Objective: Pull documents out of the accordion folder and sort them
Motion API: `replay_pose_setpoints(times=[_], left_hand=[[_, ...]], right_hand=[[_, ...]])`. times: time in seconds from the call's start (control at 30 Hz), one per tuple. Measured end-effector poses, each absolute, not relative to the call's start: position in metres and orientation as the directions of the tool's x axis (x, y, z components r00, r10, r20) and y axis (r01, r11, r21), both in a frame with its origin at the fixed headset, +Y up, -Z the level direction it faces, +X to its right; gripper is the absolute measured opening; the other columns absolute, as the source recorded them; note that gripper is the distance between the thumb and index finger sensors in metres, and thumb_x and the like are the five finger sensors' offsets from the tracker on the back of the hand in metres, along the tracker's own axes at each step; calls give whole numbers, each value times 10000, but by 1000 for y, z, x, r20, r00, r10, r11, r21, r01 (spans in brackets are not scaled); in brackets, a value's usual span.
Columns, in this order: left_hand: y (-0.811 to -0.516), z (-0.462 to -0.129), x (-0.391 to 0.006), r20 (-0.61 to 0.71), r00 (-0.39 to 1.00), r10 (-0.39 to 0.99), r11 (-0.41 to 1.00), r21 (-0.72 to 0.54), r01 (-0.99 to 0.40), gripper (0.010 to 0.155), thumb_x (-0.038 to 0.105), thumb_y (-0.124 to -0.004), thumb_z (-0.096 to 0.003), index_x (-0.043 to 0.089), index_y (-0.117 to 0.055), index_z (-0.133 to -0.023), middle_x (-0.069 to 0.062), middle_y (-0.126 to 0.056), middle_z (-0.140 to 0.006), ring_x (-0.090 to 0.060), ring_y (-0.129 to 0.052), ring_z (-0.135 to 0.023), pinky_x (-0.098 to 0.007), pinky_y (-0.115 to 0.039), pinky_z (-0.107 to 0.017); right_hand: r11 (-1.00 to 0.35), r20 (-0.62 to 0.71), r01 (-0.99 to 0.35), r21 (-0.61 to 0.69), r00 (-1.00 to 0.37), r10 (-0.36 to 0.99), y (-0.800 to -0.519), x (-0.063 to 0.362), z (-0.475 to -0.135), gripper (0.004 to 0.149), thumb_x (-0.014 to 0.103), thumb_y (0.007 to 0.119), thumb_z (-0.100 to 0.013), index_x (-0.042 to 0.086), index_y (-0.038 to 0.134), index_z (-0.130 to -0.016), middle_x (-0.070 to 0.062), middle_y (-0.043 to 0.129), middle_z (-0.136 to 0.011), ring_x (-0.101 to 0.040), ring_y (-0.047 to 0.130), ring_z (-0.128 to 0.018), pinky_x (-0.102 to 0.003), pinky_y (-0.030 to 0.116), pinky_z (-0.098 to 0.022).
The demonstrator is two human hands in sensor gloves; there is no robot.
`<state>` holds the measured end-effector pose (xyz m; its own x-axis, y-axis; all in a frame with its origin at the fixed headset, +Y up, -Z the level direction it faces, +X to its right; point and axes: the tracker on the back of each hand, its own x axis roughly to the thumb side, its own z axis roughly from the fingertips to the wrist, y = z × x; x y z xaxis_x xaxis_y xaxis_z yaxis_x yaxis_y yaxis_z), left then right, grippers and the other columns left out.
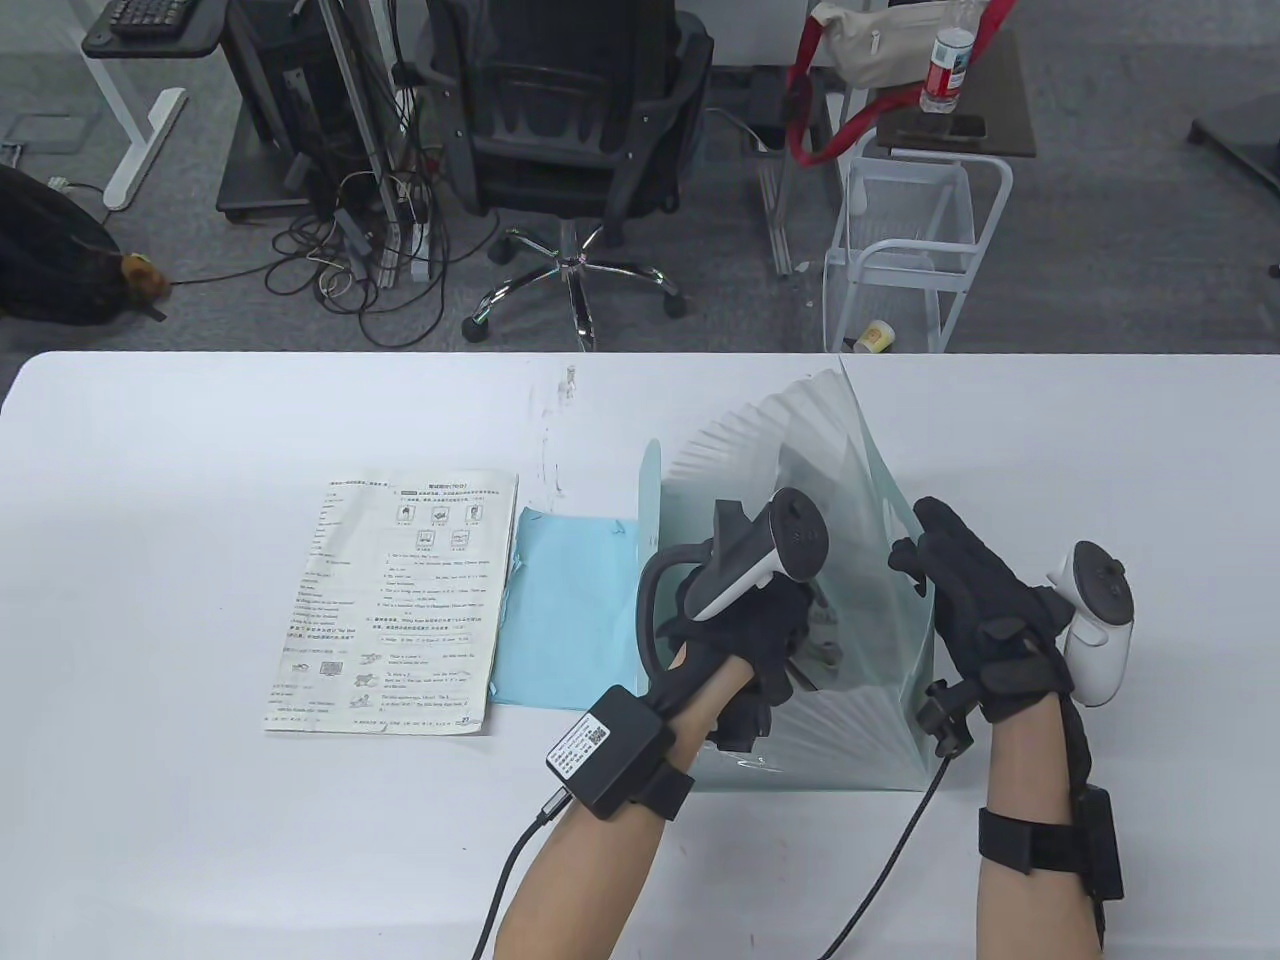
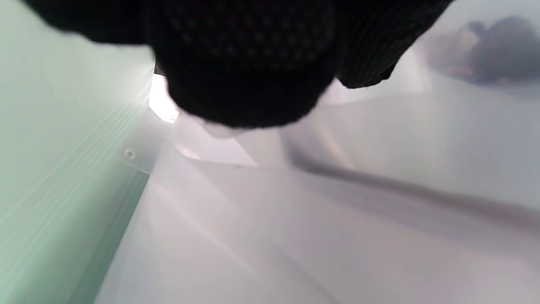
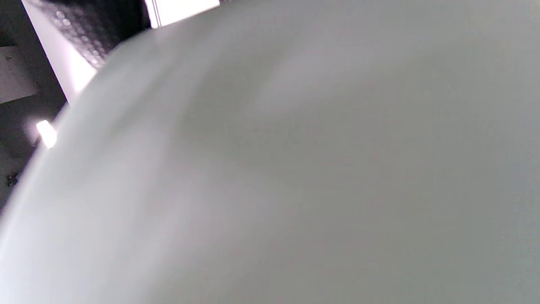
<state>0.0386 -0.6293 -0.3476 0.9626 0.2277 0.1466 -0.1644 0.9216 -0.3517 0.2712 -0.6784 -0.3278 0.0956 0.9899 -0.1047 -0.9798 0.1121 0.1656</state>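
A translucent green accordion folder stands fanned open on the white table, right of centre. My left hand reaches down into its pockets; its fingers are hidden in the table view, and the left wrist view shows gloved fingers among pale dividers, with no clear grip. My right hand holds the folder's right outer wall at its edge; the right wrist view is filled by that wall. A printed worksheet and a light blue sheet lie flat to the folder's left.
Beyond the table's far edge stand an office chair, a white wire cart with a water bottle, and tangled floor cables. Cables run from both wrists to the near edge.
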Motion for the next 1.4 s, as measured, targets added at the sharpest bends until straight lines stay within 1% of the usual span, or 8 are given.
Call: replay_pose_setpoints(times=[0.2,0.33,0.73,0.8,0.87,1.03,1.3,1.4], left_hand=[[-629,-348,40,154,954,259,902,-392,-182,511,421,-782,-545,296,-694,-1033,-137,-907,-906,-116,-980,-179,-314,-861,-224],[-627,-347,40,187,894,407,848,-440,-295,489,406,-804,-538,288,-734,-1008,-74,-954,-863,-134,-974,-193,-321,-859,-240],[-632,-349,42,203,897,392,835,-489,-254,460,417,-797,-536,319,-765,-984,-34,-966,-873,-164,-982,-176,-342,-859,-231],[-633,-348,43,200,903,381,839,-484,-247,460,376,-827,-529,316,-767,-982,-29,-969,-867,-161,-980,-178,-341,-860,-233],[-633,-349,43,211,898,386,843,-476,-251,420,299,-875,-510,315,-836,-928,-29,-1005,-808,-158,-980,-181,-342,-863,-240],[-627,-346,42,221,894,389,862,-430,-268,413,252,-901,-484,257,-871,-896,-78,-1025,-752,-159,-971,-173,-350,-860,-237],[-597,-336,26,237,873,426,879,-336,-338,402,283,-892,-484,219,-890,-881,-100,-1031,-711,-147,-983,-183,-350,-866,-239],[-584,-332,16,256,845,469,872,-286,-397,398,309,-867,-496,210,-888,-881,-97,-1035,-694,-156,-993,-198,-356,-869,-250]], right_hand=[[102,-104,-980,169,85,991,-679,271,-328,834,576,745,-469,138,360,-1065,-163,547,-938,-473,422,-984,-712,356,-626],[106,-108,-978,180,88,990,-679,272,-328,833,576,742,-475,143,348,-1068,-161,537,-944,-471,409,-989,-711,349,-632],[104,-108,-979,175,86,990,-679,272,-329,833,576,743,-473,142,352,-1068,-162,537,-944,-470,409,-990,-714,349,-632],[104,-107,-980,172,86,990,-679,272,-329,832,576,743,-474,144,352,-1068,-161,539,-943,-470,410,-990,-714,349,-632],[101,-107,-979,175,84,991,-679,272,-329,834,576,744,-474,143,352,-1068,-160,537,-945,-471,410,-990,-714,348,-634],[88,-105,-982,167,71,992,-679,272,-329,834,575,745,-473,145,351,-1068,-162,537,-945,-469,410,-991,-716,349,-635],[94,-102,-984,154,79,992,-680,273,-329,833,575,747,-471,144,356,-1067,-163,540,-943,-473,413,-989,-719,352,-633],[99,-103,-983,155,83,991,-680,274,-329,833,575,747,-471,144,356,-1068,-162,541,-943,-472,412,-989,-718,351,-634]])
